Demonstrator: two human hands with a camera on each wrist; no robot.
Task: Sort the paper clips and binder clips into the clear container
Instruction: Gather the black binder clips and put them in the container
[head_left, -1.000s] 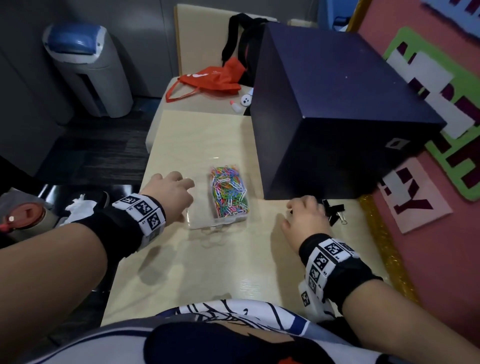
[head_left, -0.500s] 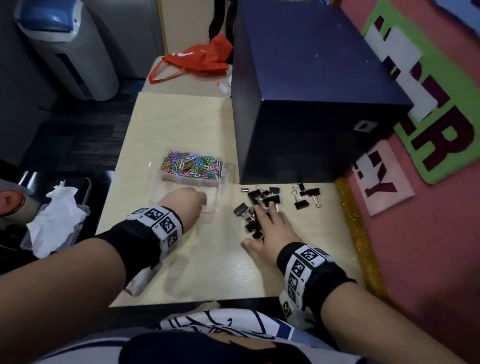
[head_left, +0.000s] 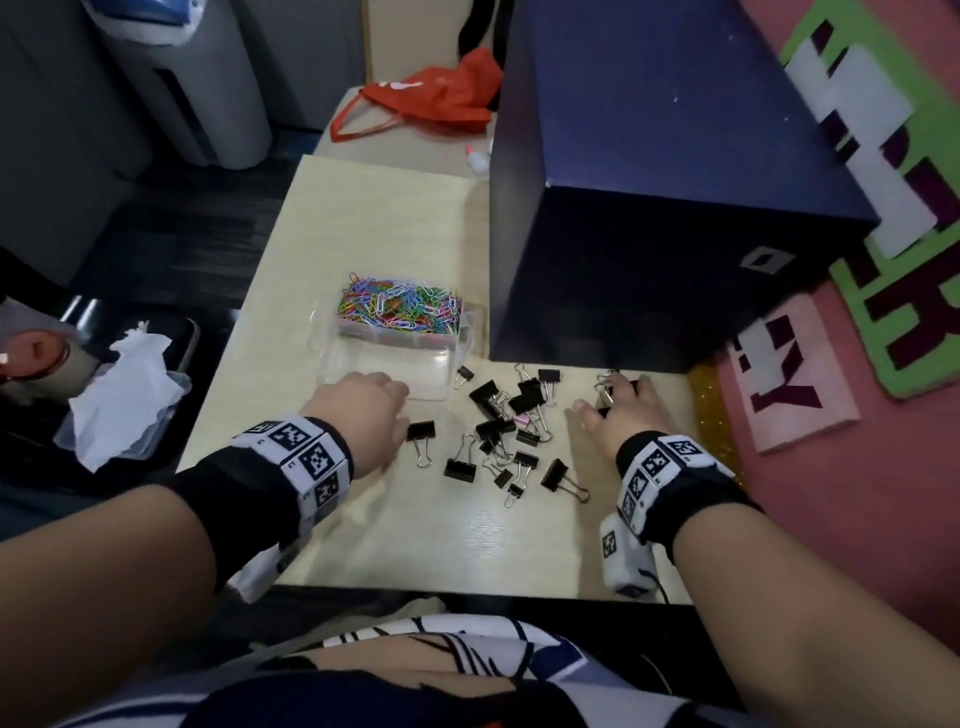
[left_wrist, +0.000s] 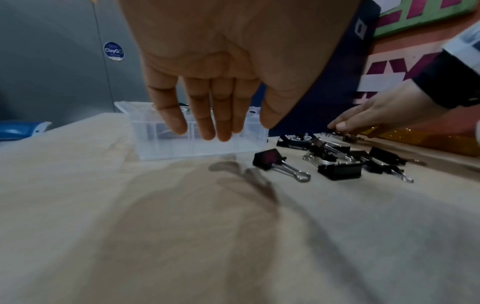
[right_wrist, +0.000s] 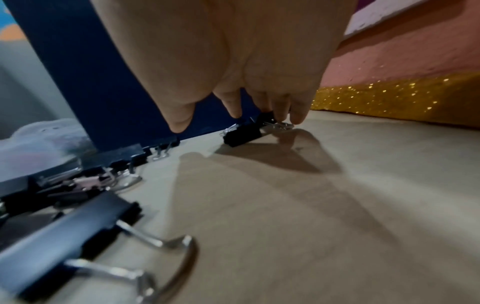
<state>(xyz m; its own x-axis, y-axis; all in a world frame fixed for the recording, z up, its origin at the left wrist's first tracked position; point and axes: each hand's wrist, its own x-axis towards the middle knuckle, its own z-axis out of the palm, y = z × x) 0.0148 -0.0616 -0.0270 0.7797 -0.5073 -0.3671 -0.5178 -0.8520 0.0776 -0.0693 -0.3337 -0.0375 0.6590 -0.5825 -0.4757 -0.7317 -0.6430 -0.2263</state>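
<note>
Now our right hand (head_left: 621, 415) presses spread fingers on stiff, light binder clips (head_left: 506, 426) beside the box (head_left: 675, 208); left hand (head_left: 363, 410) relaxed; we'd pinch wire handles.

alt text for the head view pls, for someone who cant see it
Seen from above, a person's right hand reaches flat over black binder clips scattered on a pale table, while the left hand rests by a clear container holding colourful paper clips. A dark blue box stands behind.

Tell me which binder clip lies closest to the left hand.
The lone binder clip just right of the left hand, apart from the main pile, handles pointing toward the person.
</note>
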